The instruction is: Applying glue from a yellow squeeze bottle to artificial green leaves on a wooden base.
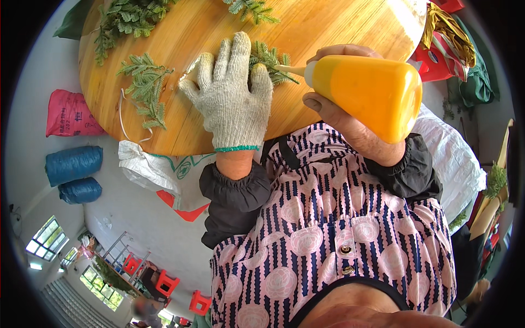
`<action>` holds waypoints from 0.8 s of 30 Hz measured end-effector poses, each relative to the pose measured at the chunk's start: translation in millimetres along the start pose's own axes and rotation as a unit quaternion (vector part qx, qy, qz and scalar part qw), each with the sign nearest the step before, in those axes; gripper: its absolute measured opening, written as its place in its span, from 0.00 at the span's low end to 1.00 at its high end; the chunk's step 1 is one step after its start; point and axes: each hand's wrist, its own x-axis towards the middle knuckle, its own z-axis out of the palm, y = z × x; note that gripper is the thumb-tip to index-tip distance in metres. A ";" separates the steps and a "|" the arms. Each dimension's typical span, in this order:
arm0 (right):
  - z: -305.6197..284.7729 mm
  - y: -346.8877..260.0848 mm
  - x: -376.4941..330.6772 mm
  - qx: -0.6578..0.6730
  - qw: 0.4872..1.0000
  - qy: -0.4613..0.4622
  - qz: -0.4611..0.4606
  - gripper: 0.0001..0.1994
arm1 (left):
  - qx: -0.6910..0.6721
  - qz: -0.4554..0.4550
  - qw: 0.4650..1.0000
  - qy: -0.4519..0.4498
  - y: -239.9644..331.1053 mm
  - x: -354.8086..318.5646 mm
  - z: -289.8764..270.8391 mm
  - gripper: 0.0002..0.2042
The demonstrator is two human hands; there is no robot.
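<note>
My left hand point(235, 93), in a white knitted glove with a green cuff edge, lies on the round wooden table point(306, 27) with its fingers stretched and spread. A green needled sprig point(267, 54) lies by its thumb and index finger, partly hidden by them; whether they press on it I cannot tell. My bare right hand point(342, 112) is wrapped round a yellow squeeze bottle point(372, 90), tilted on its side. The bottle's thin pale nozzle point(290, 69) points left, over or against that sprig.
More sprigs lie on the table: one at left point(147, 90), a larger bunch point(131, 22) and a far one point(251, 8). A white cord point(124, 117) hangs over the edge. Blue bundles point(74, 164) and a pink sack point(71, 113) are at left; white sacking point(448, 153) is at right.
</note>
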 end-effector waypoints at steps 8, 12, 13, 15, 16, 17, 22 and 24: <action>-7.4 -18.5 0.0 0.041 0.994 -0.013 0.104 0.16 | -0.030 -0.043 0.997 -0.051 -6.2 -5.5 -3.3 0.26; -13.0 -18.5 -5.2 0.024 0.994 -0.003 0.105 0.16 | -0.036 -0.032 0.998 -0.036 -6.1 -5.5 4.2 0.26; -14.8 -17.5 -6.7 0.019 0.994 -0.007 0.104 0.16 | -0.036 -0.031 0.998 -0.037 -5.9 -4.7 5.4 0.26; -7.1 -10.9 -15.9 0.042 0.990 0.008 0.133 0.17 | -0.035 -0.031 0.998 -0.040 -7.1 -4.0 5.8 0.26; -4.3 -8.8 -19.2 0.065 0.985 0.022 0.161 0.18 | -0.029 -0.029 0.998 -0.042 -8.6 -4.1 4.9 0.26; -4.7 -9.0 -20.2 0.067 0.984 0.023 0.161 0.18 | -0.023 -0.028 0.998 -0.043 -10.1 -4.2 3.5 0.26; -8.2 -9.2 -18.5 0.107 0.981 0.009 0.164 0.20 | -0.013 -0.013 1.000 -0.020 -12.2 -2.7 10.9 0.26; -8.4 -7.4 -22.4 0.108 0.977 0.023 0.181 0.19 | -0.025 -0.030 0.998 -0.042 -11.4 -1.9 14.0 0.26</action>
